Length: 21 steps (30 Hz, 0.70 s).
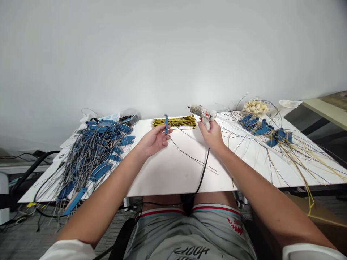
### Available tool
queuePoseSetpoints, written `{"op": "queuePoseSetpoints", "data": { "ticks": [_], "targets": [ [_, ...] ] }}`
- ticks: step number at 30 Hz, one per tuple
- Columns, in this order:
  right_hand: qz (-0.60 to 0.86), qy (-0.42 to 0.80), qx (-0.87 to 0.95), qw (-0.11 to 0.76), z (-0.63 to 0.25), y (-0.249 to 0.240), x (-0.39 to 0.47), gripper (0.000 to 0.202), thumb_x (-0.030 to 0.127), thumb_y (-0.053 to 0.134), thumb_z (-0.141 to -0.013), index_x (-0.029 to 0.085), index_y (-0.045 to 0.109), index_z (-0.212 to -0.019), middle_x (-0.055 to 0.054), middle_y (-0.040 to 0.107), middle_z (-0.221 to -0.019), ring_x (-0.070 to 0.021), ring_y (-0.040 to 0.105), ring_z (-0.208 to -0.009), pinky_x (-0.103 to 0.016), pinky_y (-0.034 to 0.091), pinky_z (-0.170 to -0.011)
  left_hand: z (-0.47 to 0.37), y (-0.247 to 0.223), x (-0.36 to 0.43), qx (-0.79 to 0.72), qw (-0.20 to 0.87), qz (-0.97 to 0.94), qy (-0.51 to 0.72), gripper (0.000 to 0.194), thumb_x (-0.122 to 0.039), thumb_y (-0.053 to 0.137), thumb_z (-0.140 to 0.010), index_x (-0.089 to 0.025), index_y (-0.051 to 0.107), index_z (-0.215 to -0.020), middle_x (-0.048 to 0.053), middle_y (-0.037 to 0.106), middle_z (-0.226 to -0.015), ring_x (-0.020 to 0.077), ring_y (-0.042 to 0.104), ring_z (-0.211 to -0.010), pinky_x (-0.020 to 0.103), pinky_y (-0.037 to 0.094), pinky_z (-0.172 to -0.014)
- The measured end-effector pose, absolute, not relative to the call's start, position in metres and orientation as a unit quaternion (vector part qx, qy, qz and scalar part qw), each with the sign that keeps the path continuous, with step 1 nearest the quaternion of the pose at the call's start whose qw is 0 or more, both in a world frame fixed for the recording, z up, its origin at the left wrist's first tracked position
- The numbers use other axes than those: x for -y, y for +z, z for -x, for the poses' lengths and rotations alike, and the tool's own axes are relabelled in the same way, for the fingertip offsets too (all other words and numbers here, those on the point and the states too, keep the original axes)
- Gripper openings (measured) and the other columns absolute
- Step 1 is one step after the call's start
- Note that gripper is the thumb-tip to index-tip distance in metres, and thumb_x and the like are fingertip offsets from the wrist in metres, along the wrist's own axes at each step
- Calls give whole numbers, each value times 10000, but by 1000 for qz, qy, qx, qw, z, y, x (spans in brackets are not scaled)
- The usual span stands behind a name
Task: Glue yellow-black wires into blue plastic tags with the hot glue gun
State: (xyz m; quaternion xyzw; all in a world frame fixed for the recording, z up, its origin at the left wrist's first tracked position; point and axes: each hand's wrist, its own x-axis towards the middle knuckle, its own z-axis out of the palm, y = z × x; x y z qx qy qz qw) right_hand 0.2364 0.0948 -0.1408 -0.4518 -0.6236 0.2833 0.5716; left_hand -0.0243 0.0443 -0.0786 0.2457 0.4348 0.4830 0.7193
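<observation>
Between the thumb and fingers of my left hand (157, 140) a small blue piece (166, 124) stands upright, with thin dark wires trailing from it to the right across the white table (162, 173). My right hand (213, 136) is closed around the handle of a white and orange glue gun (203, 112), whose dark nozzle points left. Behind the hands, near the wall, lies a bundle of yellow and black wires (181, 121). A black cord hangs down from the glue gun over the table's front edge.
Blue pieces with grey wires (100, 144) are heaped at the left, beside a round container of black bits (128, 117). At the right lie more blue pieces with wires (261, 128), a bowl of cream-coloured pieces (255, 107) and a white cup (288, 104).
</observation>
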Motion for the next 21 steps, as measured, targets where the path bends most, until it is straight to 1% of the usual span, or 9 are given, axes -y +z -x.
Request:
{"op": "queuePoseSetpoints", "data": {
  "ticks": [3,4,7,10,11,13,15,17,21],
  "targets": [
    [452,281,623,573,-237,-141,-94,527,518,658,-946,138,694,-1310,-133,767,-1152,-299,712,-1071,-405,525,-979,20,-95,-30,-402,760,-162,485,138,-263,723,-940,-143,678,-992,-15,527,-704,52,442,-505,155,285,-379],
    [451,280,625,573,-237,-141,-94,524,518,659,-945,138,698,-1303,-134,767,-1148,-299,711,-1070,-403,528,-972,18,-100,-25,-392,765,-137,493,105,-226,706,-951,-131,667,-977,-22,503,-688,44,427,-495,146,271,-366],
    [453,282,621,574,-237,-142,-95,518,526,664,-937,141,702,-1281,-133,765,-1138,-295,713,-1053,-403,533,-960,12,-109,-13,-376,763,-94,517,87,-146,647,-981,-116,630,-902,7,560,-759,28,497,-554,105,342,-396],
    [467,299,602,574,-236,-141,-97,498,547,677,-914,157,700,-1222,-124,763,-1099,-279,711,-1004,-401,543,-932,7,-109,-5,-371,757,-83,531,116,-152,639,-994,-121,629,-882,31,610,-819,25,549,-614,74,413,-454],
    [474,321,584,576,-235,-141,-98,474,555,689,-900,165,699,-1170,-112,762,-1038,-262,710,-931,-382,558,-866,5,-109,-2,-369,757,-81,533,105,-161,654,-989,-124,638,-893,32,621,-830,27,558,-624,73,423,-462],
    [483,390,530,577,-235,-139,-100,407,567,699,-884,188,665,-1026,-68,726,-845,-204,654,-697,-317,535,-640,1,-109,2,-367,756,-85,535,82,-173,704,-958,-131,653,-910,30,638,-849,32,570,-635,82,429,-459],
    [486,457,477,572,-236,-136,-103,381,582,674,-894,212,583,-902,-25,652,-692,-147,525,-494,-268,412,-449,-3,-111,4,-373,750,-103,537,99,-171,758,-910,-141,667,-930,23,653,-874,37,582,-646,94,420,-448],
    [492,494,445,562,-239,-135,-106,398,594,652,-906,225,515,-843,-14,621,-638,-114,429,-399,-253,307,-369,-7,-115,4,-397,729,-140,539,154,-180,805,-861,-147,677,-940,22,672,-915,39,590,-656,107,408,-441],
    [504,519,417,550,-244,-133,-110,411,573,707,-875,222,499,-832,-29,648,-652,-96,406,-365,-242,249,-336,-6,-123,-8,-453,637,-293,550,306,-323,873,-812,-157,685,-987,47,701,-962,71,589,-660,163,433,-461]
  ]
}}
